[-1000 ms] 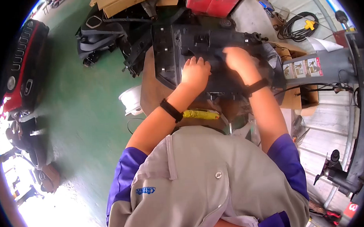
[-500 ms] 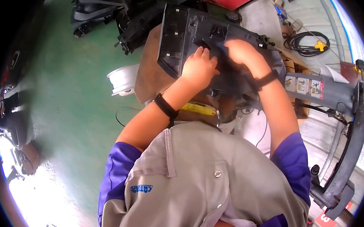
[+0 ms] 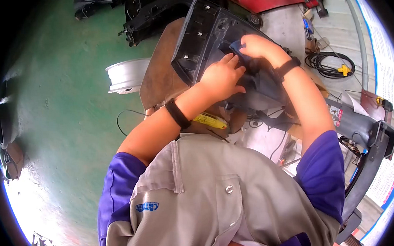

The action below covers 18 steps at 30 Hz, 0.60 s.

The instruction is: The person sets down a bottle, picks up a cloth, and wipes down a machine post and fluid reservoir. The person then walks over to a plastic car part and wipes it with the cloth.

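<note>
A black plastic panel (image 3: 213, 34), which looks like a car door trim, lies tilted in front of my body on a brown board (image 3: 160, 76). My left hand (image 3: 222, 79) rests on the panel with its fingers spread, holding nothing. Just beyond it to the right, my right hand (image 3: 256, 46) is bent down over the panel. Its fingers are closed on a dark blue piece of cloth or sheet (image 3: 235, 45) that touches the panel. Most of that piece is hidden by the fingers.
A white wheel rim (image 3: 127, 75) is left of the board. Black car parts (image 3: 157, 15) and a red panel (image 3: 266, 3) lie beyond. A coiled black cable (image 3: 328, 64) sits at right, near a grey metal arm (image 3: 360, 131). A yellow packet (image 3: 211, 120) is close to my chest.
My right hand, blurred by motion before, is now clearer and a little higher on the panel, showing the dark blue piece. My left hand stays on the panel. The view has shifted slightly.
</note>
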Each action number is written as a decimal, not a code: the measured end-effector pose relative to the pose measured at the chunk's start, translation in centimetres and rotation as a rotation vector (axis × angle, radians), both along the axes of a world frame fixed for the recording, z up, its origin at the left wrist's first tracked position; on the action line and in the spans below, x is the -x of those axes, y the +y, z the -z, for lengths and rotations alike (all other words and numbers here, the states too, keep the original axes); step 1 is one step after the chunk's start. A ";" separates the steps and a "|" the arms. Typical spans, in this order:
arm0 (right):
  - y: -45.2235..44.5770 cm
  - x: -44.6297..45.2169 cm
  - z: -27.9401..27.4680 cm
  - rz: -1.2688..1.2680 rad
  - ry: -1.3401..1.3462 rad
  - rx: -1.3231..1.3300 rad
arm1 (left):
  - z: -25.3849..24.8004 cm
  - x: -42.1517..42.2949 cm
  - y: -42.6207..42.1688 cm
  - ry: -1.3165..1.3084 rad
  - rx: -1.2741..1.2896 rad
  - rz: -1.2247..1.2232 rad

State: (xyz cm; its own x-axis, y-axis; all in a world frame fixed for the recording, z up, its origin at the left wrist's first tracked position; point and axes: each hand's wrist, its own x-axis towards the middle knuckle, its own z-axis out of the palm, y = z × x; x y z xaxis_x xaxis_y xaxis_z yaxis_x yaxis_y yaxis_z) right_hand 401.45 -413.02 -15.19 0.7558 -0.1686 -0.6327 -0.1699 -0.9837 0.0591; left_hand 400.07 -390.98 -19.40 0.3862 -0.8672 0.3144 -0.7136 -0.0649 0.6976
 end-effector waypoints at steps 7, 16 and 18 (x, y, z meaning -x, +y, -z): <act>2.0 -2.7 0.4 0.009 -0.166 -0.074 | -0.2 0.1 0.1 0.031 -0.031 0.002; 1.7 -0.9 0.8 -0.119 0.218 0.289 | 0.4 0.3 0.2 0.052 0.016 -0.017; 0.5 -0.7 1.0 -0.116 0.147 0.191 | 0.4 0.1 0.1 0.053 0.029 -0.023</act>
